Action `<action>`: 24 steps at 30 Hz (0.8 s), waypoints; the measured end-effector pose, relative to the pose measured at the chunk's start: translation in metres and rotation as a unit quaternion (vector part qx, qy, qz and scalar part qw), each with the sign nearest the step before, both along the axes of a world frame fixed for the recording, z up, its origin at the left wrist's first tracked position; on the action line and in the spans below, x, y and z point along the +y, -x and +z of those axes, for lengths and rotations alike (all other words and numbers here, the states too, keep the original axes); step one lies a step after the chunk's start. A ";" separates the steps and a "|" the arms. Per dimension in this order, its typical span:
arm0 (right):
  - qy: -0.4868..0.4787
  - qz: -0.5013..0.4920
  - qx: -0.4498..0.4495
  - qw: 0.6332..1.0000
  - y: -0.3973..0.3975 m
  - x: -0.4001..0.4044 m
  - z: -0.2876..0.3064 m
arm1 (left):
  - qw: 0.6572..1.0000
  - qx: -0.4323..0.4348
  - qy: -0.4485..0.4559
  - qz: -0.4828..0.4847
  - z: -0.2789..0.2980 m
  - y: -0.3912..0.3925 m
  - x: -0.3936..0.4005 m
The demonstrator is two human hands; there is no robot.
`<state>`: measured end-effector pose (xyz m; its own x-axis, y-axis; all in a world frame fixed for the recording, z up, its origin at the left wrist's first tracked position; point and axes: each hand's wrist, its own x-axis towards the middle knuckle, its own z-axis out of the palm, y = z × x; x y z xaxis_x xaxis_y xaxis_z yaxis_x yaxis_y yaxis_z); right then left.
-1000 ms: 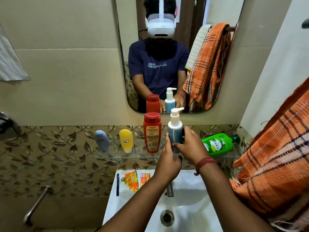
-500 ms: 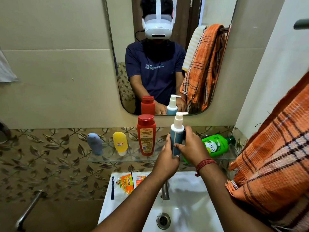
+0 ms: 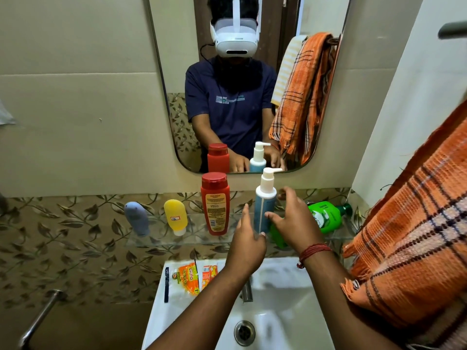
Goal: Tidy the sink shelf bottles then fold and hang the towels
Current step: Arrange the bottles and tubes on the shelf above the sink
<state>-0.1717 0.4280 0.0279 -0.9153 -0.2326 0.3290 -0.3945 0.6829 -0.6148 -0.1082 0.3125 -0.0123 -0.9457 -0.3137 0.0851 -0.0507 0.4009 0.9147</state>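
Clear glass shelf (image 3: 192,239), left to right: grey-blue inverted tube (image 3: 136,218), yellow inverted tube (image 3: 175,217), tall red plastic bottle (image 3: 215,203), upright blue pump bottle with white dispenser (image 3: 264,203), green bottle lying on its side (image 3: 326,215). Contents not visible. Left hand (image 3: 249,239), fingers spread, at the pump bottle's 7 o'clock; right hand (image 3: 294,222), spread, at its 4 o'clock; contact uncertain. Orange checked woven towel (image 3: 414,238) at 3 o'clock.

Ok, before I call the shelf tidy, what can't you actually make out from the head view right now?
- Green bottle: lying on the glass shelf, its lower end hidden behind the right hand.
- Pump bottle: base hidden by the left hand, so whether it is set down is unclear.
- Red bottle: label print too small.
- Orange towel: cut off by the right edge.
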 end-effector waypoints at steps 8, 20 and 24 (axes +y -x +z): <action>0.291 -0.173 -0.038 0.940 -0.014 0.044 -0.033 | 0.979 0.054 0.196 -0.029 -0.007 -0.025 0.029; 0.619 -0.142 -0.317 0.704 -0.013 0.050 -0.060 | 0.955 0.026 0.288 -0.062 -0.003 -0.017 0.053; 0.630 -0.124 -0.333 0.690 -0.017 0.049 -0.060 | 0.957 0.047 0.280 -0.062 -0.006 -0.015 0.055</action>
<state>-0.1546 0.4769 -0.0324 -0.9213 0.0442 -0.3862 0.2961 -0.5639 -0.7709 -0.0930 0.3678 -0.0187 -0.9526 -0.0799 0.2936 0.1008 0.8275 0.5524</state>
